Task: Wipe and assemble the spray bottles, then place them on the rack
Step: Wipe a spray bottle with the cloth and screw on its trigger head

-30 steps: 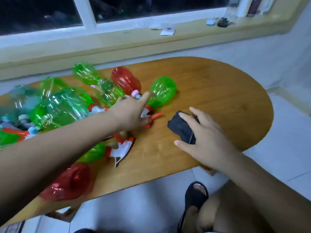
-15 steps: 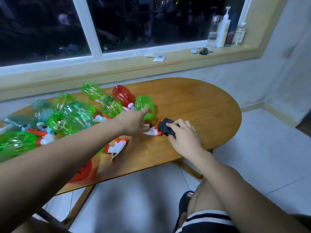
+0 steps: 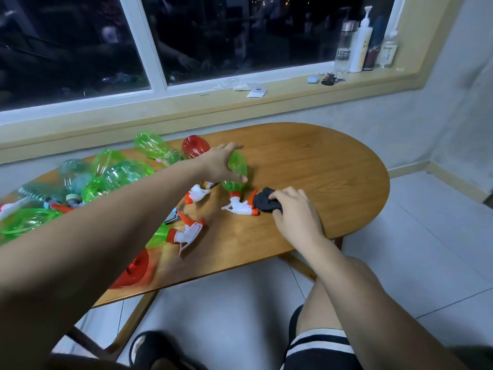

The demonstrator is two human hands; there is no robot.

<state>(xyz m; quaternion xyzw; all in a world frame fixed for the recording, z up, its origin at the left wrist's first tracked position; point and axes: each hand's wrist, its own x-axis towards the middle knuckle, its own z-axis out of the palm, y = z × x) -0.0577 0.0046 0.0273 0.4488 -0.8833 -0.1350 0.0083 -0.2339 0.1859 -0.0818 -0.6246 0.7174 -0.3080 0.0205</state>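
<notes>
Several green and red spray bottles lie in a heap on the left half of the oval wooden table. My left hand reaches over a green spray bottle with a white and orange trigger head, fingers spread around its body. My right hand rests on the table, closed on a dark cloth that touches the trigger head's nozzle. A loose trigger head lies beside the bottle, and another bottle with its trigger lies nearer me. A red bottle sits at the front edge.
A window sill behind the table holds tall bottles, a paper scrap and small items. My knee and a sandalled foot are under the table's near edge. White tiled floor spreads to the right. No rack is in view.
My left hand has moved from the trigger heads up onto the green bottle's body. My right hand with the cloth stays by the nozzle. The camera has tilted up.
</notes>
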